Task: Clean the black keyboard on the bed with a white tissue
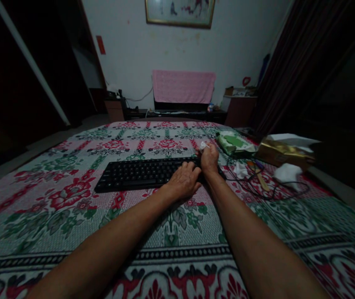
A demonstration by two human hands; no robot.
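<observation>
A black keyboard (140, 173) lies on a bed covered with a red and green floral spread (71, 195). My left hand (183, 181) rests on the keyboard's right part, fingers curled down onto the keys and front edge. My right hand (209, 158) is at the keyboard's right end, closed on a small white wad (203, 145) that sticks out above the fingers; it looks like tissue or a swab.
A green and white packet (235, 143) lies right of the keyboard, with a black cable (267, 189), crumpled tissues (287, 172) and a gold box (282, 153) further right. A pink-covered cabinet (183, 87) stands at the far wall.
</observation>
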